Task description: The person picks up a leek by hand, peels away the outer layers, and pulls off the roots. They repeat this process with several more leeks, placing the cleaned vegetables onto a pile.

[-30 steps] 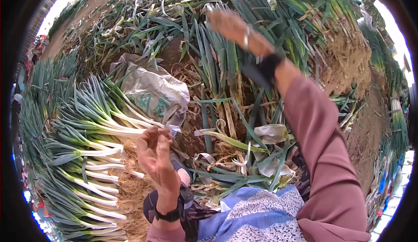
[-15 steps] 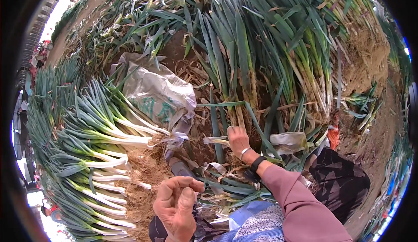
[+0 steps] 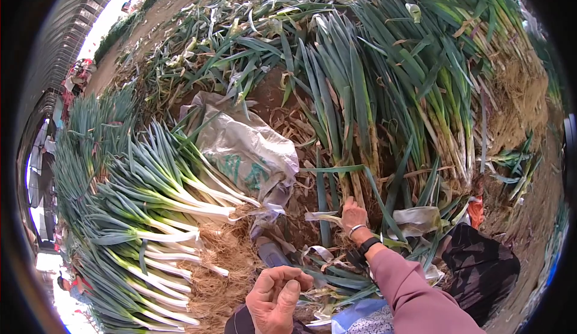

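Note:
My right hand (image 3: 354, 215), with a bracelet and a dark wristband, is closed round the root end of a leek (image 3: 346, 183) in a standing bunch of untrimmed leeks (image 3: 333, 87). Its fingertips are partly hidden. Down in the middle, my left hand (image 3: 275, 298) is loosely curled, thumb near the fingers, with nothing visible in it. Left of it lies a row of cleaned leeks (image 3: 165, 235), white stems and roots toward me. A peeled pale leaf piece (image 3: 323, 217) lies just left of my right hand.
A crumpled whitish plastic sack (image 3: 246, 141) lies beyond the cleaned leeks. More untrimmed leeks (image 3: 439, 93) with earthy roots (image 3: 517, 102) stand at the right. Stripped leaves (image 3: 210, 45) cover the ground at the back. A dark patterned trouser leg (image 3: 481, 268) is at lower right.
The whole view has shifted, so the scene sits lower and farther right. My right hand stays at the leek's root end; my left hand keeps its curled shape.

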The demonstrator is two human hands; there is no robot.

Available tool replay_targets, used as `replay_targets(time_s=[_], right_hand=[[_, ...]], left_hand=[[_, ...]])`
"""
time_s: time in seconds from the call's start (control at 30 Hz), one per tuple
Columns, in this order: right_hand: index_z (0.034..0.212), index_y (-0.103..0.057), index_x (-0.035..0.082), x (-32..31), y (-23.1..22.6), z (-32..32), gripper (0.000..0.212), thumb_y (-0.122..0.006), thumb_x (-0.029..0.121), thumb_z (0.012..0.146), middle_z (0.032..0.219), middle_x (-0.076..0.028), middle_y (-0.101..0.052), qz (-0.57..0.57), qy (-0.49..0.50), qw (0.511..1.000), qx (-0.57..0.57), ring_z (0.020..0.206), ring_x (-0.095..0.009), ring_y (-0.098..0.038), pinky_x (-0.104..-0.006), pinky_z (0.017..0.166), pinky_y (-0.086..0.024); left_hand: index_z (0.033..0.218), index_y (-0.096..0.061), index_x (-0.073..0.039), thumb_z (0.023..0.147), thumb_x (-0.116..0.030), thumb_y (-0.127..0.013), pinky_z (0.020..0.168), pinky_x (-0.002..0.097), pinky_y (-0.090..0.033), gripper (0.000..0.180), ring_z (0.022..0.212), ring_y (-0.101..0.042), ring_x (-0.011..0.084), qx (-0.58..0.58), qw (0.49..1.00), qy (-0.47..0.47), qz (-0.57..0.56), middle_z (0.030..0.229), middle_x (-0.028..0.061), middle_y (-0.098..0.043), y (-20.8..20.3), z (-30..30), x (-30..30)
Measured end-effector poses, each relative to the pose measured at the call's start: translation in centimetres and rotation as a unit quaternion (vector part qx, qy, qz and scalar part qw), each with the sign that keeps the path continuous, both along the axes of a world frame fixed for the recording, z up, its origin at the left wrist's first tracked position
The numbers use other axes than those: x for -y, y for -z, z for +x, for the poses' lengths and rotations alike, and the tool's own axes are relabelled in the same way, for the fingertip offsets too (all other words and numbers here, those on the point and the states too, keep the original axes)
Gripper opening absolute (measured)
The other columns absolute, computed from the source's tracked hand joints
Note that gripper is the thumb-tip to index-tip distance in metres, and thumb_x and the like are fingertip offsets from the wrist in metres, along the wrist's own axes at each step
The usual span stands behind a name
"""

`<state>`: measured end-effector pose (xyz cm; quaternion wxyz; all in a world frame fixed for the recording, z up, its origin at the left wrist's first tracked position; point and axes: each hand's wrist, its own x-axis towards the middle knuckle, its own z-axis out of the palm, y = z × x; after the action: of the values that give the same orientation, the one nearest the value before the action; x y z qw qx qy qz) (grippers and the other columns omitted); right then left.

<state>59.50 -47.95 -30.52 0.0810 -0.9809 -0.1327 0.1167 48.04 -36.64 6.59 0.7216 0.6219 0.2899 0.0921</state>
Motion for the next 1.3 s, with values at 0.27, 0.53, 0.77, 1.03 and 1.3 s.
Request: replay_targets(time_s=[0.27, 0.53, 0.77, 1.03, 1.3], right_hand=[[0.107, -0.052, 0.005, -3.0, -0.7, -1.2, 0.028, -0.056, 0.013, 0.08, 0.089, -0.013, -0.054, -0.09, 0.1, 0.99, -0.032, 0.081, -0.026, -0.059, -0.0396, 0.071, -0.044], [0.095, -0.054, -0.003, 1.3, -3.3, 2.1, 0.039, -0.066, 0.017, 0.064, 0.09, -0.018, -0.061, 0.382, 0.351, 0.807, -0.282, 0.081, -0.031, -0.062, -0.0398, 0.07, -0.048], [0.098, -0.052, -0.001, 11.8, -15.0, -0.8, 0.022, -0.057, 0.011, 0.08, 0.079, -0.01, -0.061, 0.695, 0.301, 0.523, -0.391, 0.062, -0.018, -0.061, -0.0296, 0.048, -0.05], [0.091, -0.062, -0.006, 16.0, -15.4, -2.1, 0.024, -0.055, 0.016, 0.084, 0.077, -0.009, -0.062, 0.56, 0.278, 0.681, -0.382, 0.063, -0.015, -0.058, -0.0284, 0.054, -0.047], [0.086, -0.057, 0.001, 17.2, -30.0, -8.8, 0.018, -0.058, 0.019, 0.088, 0.067, 0.002, -0.054, 0.579, 0.09, 0.746, -0.315, 0.056, -0.006, -0.051, -0.0215, 0.046, -0.039]], left_hand=[[0.103, -0.055, 0.0, 0.091, -0.011, -0.055, 0.063, 0.0161, -0.039, 0.017, 0.07, -0.052, 0.0044, -0.023, 0.998, 0.041, -0.034, 0.088, 0.0063, -0.064, -0.3, -0.6, -0.4], [0.101, -0.052, 0.004, 0.091, -0.01, -0.055, 0.075, 0.0249, -0.046, 0.017, 0.08, -0.057, 0.0123, -0.016, 0.995, 0.093, -0.017, 0.087, 0.0099, -0.061, -0.6, -0.4, -0.4], [0.096, -0.056, 0.002, 0.091, -0.01, -0.052, 0.066, 0.0226, -0.046, 0.014, 0.069, -0.056, 0.01, 0.044, 0.994, 0.098, 0.014, 0.079, 0.0077, -0.062, 0.9, 0.2, -0.4], [0.092, -0.057, 0.0, 0.09, -0.01, -0.052, 0.058, 0.0208, -0.046, 0.012, 0.063, -0.056, 0.0089, 0.058, 0.988, 0.139, 0.034, 0.076, 0.0065, -0.063, 2.9, 4.4, 1.3], [0.098, -0.055, -0.003, 0.088, -0.018, -0.057, 0.058, 0.0282, -0.049, 0.018, 0.07, -0.06, 0.0156, 0.013, 0.986, 0.041, -0.158, 0.082, 0.0062, -0.063, 6.1, 6.7, 1.8]])
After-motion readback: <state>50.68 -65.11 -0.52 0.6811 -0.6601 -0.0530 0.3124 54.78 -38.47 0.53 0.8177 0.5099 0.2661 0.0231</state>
